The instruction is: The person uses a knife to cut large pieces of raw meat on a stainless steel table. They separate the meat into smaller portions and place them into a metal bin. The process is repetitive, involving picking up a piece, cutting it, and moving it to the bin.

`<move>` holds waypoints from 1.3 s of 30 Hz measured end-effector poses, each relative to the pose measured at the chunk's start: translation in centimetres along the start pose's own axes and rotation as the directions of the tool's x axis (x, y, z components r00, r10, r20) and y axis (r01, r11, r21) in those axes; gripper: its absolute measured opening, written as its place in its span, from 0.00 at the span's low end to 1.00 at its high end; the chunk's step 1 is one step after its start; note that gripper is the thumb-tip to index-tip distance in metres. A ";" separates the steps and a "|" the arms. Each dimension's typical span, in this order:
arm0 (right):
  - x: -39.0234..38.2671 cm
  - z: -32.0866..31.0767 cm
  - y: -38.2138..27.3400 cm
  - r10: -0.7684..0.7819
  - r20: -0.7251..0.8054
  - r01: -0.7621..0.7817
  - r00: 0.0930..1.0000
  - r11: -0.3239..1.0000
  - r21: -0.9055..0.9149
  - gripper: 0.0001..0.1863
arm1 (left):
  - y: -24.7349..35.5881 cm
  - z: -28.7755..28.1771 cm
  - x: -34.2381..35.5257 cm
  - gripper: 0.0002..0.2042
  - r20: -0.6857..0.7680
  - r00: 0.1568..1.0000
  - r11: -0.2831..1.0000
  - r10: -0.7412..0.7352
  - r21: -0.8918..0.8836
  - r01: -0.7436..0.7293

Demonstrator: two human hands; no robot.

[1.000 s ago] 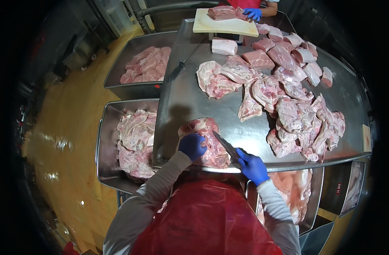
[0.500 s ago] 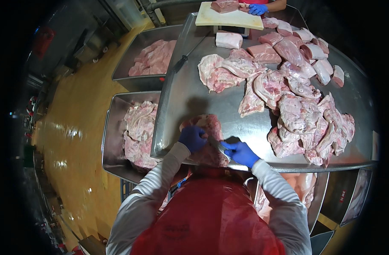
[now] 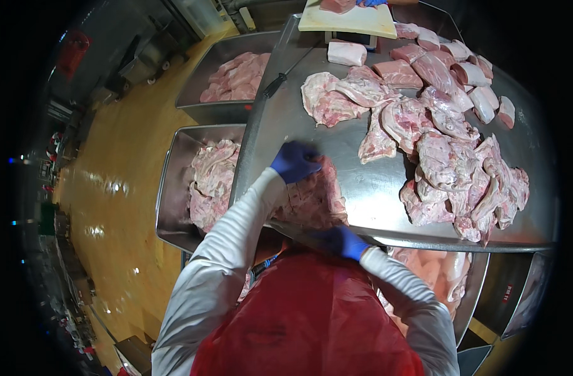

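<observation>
A raw slab of meat [image 3: 313, 202] lies at the near edge of the steel table [image 3: 377, 210], right in front of my red apron. My left hand [image 3: 295, 161], in a blue glove, has its fingers curled onto the far edge of that slab. At the near edge, my blue-gloved right hand [image 3: 340, 242] is closed round a knife [image 3: 299, 233]. Its blade points left along the near side of the meat; it is dim and partly hidden, and I cannot tell how deep it sits.
Fatty meat sheets [image 3: 446, 163] pile up on the right, with trimmed loin pieces [image 3: 437, 70] behind. A sharpening steel [image 3: 276, 85] lies far left, near a white cutting board [image 3: 348, 20] where a co-worker's gloved hand shows. Steel bins [image 3: 164, 207] of meat stand left and below the table.
My left hand has moved away from me to the slab's far edge. The right hand and knife have drawn nearer to my body. The view has shifted slightly.
</observation>
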State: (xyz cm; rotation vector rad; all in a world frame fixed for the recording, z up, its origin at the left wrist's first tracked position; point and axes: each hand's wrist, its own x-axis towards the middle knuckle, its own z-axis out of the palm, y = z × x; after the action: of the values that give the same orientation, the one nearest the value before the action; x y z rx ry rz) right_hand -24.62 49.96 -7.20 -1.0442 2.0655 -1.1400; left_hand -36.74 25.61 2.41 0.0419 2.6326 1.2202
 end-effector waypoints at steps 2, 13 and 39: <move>2.1 2.9 0.1 -0.052 -0.092 0.033 0.994 0.981 -0.193 0.18 | 2.3 -1.7 -1.3 0.16 -0.036 0.989 0.989 0.144 0.041 -0.142; -7.8 -2.1 -0.3 0.567 -0.354 -0.489 0.744 0.823 0.290 0.24 | -18.2 -11.5 -31.5 0.06 -0.299 0.887 0.839 -0.352 -0.521 0.157; -5.3 0.5 -2.8 0.385 -0.704 -0.662 0.596 0.733 -0.159 0.26 | -10.6 4.4 -1.0 0.15 -0.323 0.829 0.869 0.457 0.358 -0.340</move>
State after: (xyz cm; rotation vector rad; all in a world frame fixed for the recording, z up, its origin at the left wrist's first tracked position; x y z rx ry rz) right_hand -20.33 53.24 -4.53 -0.0677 2.9748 -0.7886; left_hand -33.97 21.88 -8.11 0.4768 3.2722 1.0268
